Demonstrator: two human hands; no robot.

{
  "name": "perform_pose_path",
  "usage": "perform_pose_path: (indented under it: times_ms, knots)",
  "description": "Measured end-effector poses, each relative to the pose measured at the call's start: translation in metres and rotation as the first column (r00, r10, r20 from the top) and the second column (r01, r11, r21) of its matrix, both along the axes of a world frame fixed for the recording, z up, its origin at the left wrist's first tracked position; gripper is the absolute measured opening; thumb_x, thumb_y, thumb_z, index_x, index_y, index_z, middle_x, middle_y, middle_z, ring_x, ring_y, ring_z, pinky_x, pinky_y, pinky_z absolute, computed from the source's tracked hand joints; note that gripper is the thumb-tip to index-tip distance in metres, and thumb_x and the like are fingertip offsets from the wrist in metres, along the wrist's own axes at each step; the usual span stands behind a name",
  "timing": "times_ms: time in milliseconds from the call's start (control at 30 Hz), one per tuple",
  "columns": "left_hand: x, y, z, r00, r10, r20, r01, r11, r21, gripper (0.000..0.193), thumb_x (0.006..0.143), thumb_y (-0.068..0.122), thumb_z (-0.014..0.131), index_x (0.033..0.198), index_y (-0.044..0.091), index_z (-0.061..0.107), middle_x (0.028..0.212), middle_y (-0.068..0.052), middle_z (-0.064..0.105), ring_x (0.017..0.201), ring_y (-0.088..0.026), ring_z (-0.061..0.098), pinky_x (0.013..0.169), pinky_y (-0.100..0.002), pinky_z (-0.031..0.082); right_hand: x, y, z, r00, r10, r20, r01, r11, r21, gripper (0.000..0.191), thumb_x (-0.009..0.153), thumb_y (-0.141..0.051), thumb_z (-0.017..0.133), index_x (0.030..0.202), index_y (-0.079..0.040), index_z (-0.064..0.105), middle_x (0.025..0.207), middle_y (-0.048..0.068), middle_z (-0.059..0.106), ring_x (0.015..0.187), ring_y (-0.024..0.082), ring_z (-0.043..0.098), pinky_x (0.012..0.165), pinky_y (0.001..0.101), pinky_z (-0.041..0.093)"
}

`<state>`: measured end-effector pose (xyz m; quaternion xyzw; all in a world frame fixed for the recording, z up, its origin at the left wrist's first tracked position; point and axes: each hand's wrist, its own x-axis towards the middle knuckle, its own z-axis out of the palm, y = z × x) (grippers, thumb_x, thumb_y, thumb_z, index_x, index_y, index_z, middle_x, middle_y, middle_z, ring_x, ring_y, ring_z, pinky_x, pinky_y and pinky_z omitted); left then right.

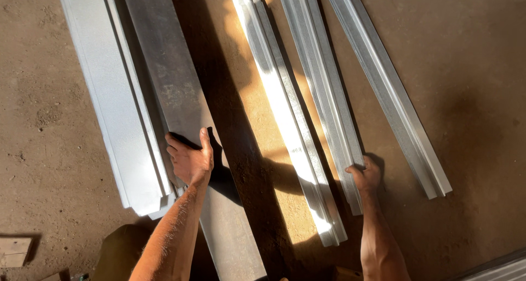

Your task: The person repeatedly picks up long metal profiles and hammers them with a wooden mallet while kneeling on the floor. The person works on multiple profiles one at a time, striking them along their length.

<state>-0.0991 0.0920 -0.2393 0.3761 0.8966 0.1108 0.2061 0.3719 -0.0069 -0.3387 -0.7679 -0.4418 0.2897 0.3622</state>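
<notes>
A long flat grey metal sheet [181, 95] lies slanted over a stack of pale metal sheets [104, 95] on the dirt floor. My left hand [190, 158] grips this flat sheet at its left edge, thumb on top. My right hand [366, 175] is closed around the near end of a folded metal profile [320, 73], the middle one of three. A sunlit profile [285, 111] lies to its left and another profile [389, 95] lies to its right, untouched.
Brown dirt floor [471, 67] surrounds the metal. A small wooden block [13, 251] sits at the lower left. A corrugated metal edge [498, 270] shows at the lower right corner. Deep shadow falls between the sheets and profiles.
</notes>
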Motion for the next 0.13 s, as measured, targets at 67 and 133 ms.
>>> perform_pose_path:
  times_ms: [67, 133]
  knots:
    - [-0.0005, 0.0001, -0.0007, 1.0, -0.008, -0.016, 0.008, 1.0, 0.004, 0.109, 0.09, 0.08, 0.051, 0.159, 0.003, 0.016, 0.132, -0.024, 0.049, 0.122, -0.042, 0.059, 0.09, -0.054, 0.056, 0.0004, -0.0001, -0.0043, 0.999, 0.025, -0.02, -0.024, 0.998, 0.049, 0.038, 0.068, -0.011, 0.077, 0.104, 0.0, 0.073, 0.091, 0.01, 0.075, 0.082, 0.018, 0.069, 0.076, 0.0317, 0.054]
    - [0.0014, -0.0006, -0.0013, 1.0, -0.005, -0.022, 0.005, 1.0, 0.0, 0.109, 0.091, 0.08, 0.051, 0.16, 0.003, 0.016, 0.133, -0.025, 0.049, 0.122, -0.042, 0.059, 0.091, -0.053, 0.056, 0.001, -0.0056, -0.0055, 0.999, 0.028, 0.028, -0.029, 0.999, 0.046, 0.038, 0.068, -0.011, 0.077, 0.105, -0.002, 0.073, 0.091, 0.01, 0.075, 0.082, 0.018, 0.07, 0.076, 0.0317, 0.055]
